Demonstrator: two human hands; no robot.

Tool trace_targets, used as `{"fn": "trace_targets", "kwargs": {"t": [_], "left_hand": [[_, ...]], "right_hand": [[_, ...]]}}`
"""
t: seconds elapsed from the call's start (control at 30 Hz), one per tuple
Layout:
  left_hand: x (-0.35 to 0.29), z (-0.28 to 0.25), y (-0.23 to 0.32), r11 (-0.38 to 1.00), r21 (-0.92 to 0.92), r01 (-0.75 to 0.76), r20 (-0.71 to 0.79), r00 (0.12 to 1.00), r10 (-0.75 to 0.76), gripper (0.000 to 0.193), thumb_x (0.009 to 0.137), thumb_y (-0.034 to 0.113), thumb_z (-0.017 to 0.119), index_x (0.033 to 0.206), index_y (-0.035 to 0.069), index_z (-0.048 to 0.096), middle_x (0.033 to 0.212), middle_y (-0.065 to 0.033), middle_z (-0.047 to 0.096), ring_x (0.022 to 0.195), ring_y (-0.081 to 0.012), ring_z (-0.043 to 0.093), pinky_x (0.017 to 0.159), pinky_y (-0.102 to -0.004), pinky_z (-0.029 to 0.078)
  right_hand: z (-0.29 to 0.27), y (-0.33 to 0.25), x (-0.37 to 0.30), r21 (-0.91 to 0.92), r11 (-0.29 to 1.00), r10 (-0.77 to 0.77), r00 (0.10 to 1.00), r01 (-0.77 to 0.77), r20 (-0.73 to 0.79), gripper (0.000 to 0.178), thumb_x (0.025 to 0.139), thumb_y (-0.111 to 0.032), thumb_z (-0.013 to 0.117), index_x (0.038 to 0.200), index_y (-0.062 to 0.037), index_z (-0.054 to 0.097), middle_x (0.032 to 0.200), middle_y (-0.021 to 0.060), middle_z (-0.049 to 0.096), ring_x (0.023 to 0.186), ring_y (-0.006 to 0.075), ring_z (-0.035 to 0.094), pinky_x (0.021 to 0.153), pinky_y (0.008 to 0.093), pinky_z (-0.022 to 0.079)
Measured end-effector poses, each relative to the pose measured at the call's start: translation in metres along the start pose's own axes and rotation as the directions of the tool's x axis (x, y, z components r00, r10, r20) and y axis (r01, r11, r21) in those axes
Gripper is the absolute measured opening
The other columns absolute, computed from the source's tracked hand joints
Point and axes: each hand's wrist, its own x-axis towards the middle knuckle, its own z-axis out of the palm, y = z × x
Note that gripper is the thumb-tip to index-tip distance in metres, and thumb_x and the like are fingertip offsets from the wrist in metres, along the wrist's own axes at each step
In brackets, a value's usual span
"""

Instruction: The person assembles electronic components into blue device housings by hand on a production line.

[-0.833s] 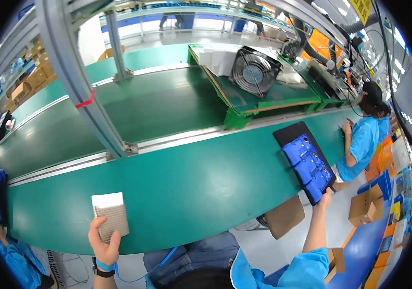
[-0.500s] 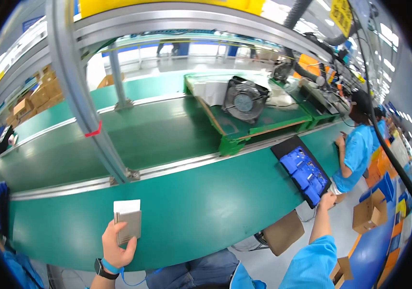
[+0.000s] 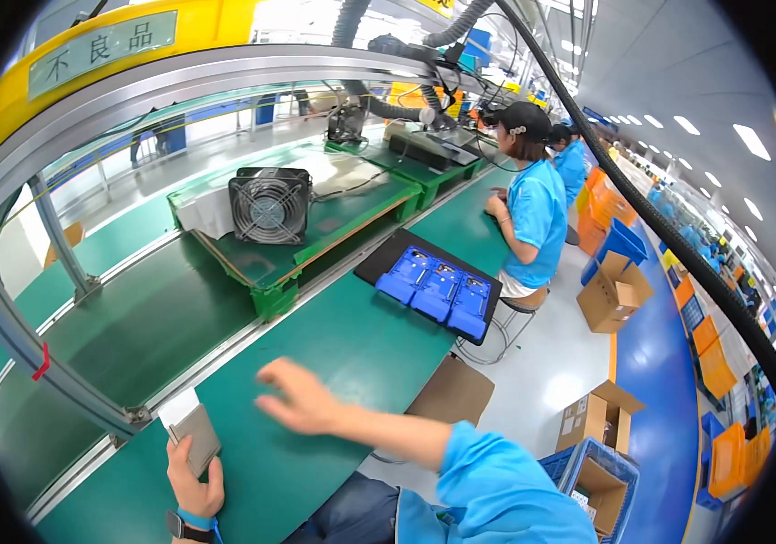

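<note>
My left hand, with a dark watch and a blue wristband, grips a stack of thin grey-beige rectangular pieces over the green bench. A white sheet sticks out past the stack's far end. To the right of it, my right hand is above the bench, its fingers apart and slightly blurred, with nothing in them. Farther right, a blue three-part fixture lies on a black tray; neither hand touches it.
A fan with a wire guard stands on a green-edged platform behind the bench. A metal frame post rises at left. A co-worker in blue sits beyond the tray. Cardboard boxes and a blue crate are at right.
The view has turned to the right. My right hand has let go of the black tray's near edge and moved left toward my left hand, which still holds the grey-beige stack.
</note>
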Motion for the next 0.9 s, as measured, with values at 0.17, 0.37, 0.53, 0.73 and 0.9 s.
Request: {"fn": "trace_targets", "kwargs": {"t": [0.17,0.37,0.53,0.73,0.9], "left_hand": [[-0.013,-0.007,-0.008,0.992,-0.124,0.026,-0.053,0.998,-0.032,0.049,0.091,0.004,0.056,0.137,-0.004,0.043,0.139,-0.0236,0.047,0.125,-0.0352,0.05,0.107,-0.0435,0.04],[-0.016,-0.003,-0.026,0.958,-0.23,0.174,0.007,0.984,-0.177,0.048,0.1,0.013,0.049,0.142,-0.005,0.039,0.142,-0.0217,0.045,0.128,-0.0336,0.048,0.11,-0.042,0.036],[0.0,-0.016,0.006,0.948,-0.153,0.279,0.022,0.96,-0.279,0.059,0.097,0.016,0.059,0.146,-0.007,0.036,0.146,-0.0271,0.043,0.136,-0.0399,0.044,0.111,-0.0453,0.039],[0.002,-0.003,0.008,0.882,-0.395,0.256,-0.115,0.939,-0.324,0.068,0.096,0.019,0.061,0.149,-0.008,0.028,0.149,-0.0307,0.035,0.139,-0.0399,0.04,0.112,-0.0487,0.037],[-0.015,0.002,-0.03,0.927,-0.328,0.183,-0.166,0.955,-0.247,0.059,0.099,0.007,0.051,0.153,-0.003,0.027,0.147,-0.0211,0.042,0.133,-0.0317,0.045,0.111,-0.0419,0.034]], "right_hand": [[0.092,-0.034,0.023,0.266,0.963,-0.014,0.987,-0.03,0.162,0.066,0.09,-0.028,0.068,0.139,0.005,0.038,0.131,0.0247,0.049,0.119,0.0397,0.051,0.104,0.0433,0.043],[0.135,-0.019,0.019,0.359,0.918,0.133,0.983,-0.169,0.125,0.075,0.087,-0.024,0.069,0.144,0.0042,0.031,0.125,0.0244,0.055,0.112,0.0382,0.056,0.099,0.0424,0.046],[0.14,-0.017,0.027,0.562,0.793,0.15,0.969,-0.235,0.195,0.074,0.081,-0.013,0.065,0.142,0.0032,0.026,0.089,0.0193,0.062,0.079,0.0338,0.063,0.073,0.0413,0.052],[0.128,-0.025,0.023,0.508,0.851,0.109,0.991,-0.134,0.079,0.071,0.079,-0.012,0.066,0.14,0.0022,0.032,0.096,0.0182,0.059,0.087,0.0337,0.06,0.076,0.0413,0.05],[0.12,-0.034,0.017,0.413,0.911,0.006,1.0,-0.005,-0.001,0.064,0.074,-0.011,0.07,0.132,0.0007,0.045,0.109,0.0192,0.057,0.1,0.0365,0.056,0.082,0.0437,0.048]]}}
